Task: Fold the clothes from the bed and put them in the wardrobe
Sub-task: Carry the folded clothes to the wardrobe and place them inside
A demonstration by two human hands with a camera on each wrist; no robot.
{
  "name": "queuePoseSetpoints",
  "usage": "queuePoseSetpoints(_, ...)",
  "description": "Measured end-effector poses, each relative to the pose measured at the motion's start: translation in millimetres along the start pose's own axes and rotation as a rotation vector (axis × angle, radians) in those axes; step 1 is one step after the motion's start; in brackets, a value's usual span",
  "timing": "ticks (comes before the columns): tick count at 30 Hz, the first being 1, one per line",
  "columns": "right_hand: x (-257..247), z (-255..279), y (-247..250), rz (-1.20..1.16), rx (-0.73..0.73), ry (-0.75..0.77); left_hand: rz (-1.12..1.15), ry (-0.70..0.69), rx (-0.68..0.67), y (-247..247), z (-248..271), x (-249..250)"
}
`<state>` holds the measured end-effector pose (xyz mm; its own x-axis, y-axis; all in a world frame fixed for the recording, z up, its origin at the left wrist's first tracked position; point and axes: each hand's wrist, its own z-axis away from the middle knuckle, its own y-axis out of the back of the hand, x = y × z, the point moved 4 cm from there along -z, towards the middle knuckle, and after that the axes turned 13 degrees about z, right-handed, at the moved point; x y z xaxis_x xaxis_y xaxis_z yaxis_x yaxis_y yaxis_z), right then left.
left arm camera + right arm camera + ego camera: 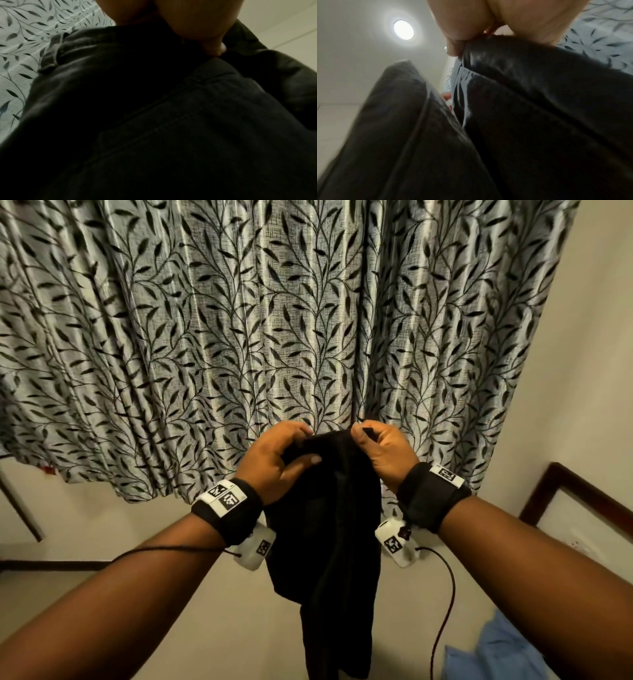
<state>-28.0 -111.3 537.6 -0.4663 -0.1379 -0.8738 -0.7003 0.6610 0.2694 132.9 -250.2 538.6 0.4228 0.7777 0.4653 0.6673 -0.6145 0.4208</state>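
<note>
We hold a black garment point(325, 529) aloft, limp, creased; left hand point(274, 460) and right hand point(385, 455) pinch its top edge, fingers curled.

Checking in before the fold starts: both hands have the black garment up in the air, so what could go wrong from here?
1. The left hand and right hand grip the black garment only at its bunched top edge, so it may slip or fold crooked.
2. Its hanging end could drag over the blue cloth below.
3. The wrist cable dangles close and may snag.
</note>
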Motion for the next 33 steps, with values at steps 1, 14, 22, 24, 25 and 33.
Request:
queuePoseSetpoints(1, 0, 3, -4, 0.017, -0.004, 0.024, -0.045, 0.006, -0.008, -1, -5, 3)
queuePoseSetpoints(14, -43, 18, -12, 0.446, -0.163, 0.21, -0.328, 0.19, -0.324, -15, -14, 10)
queuePoseSetpoints(22, -61, 2, 48, 0.752, -0.026, 0.242, -0.559, 0.55, -0.528, 18, 5, -33)
queuePoseSetpoints(24, -55, -11, 66, 0.934, -0.101, 0.159, -0.471, 0.681, -0.518, 28, -3, -39)
queuePoseSetpoints(25, -50, -16, 70, 1.063, -0.171, 0.103, -0.367, 0.711, -0.45, 31, -12, -39)
queuePoseSetpoints(33, -66, -31, 107, 1.184, 0.129, 0.105, -0.182, 0.511, 0.047, 51, -66, -14)
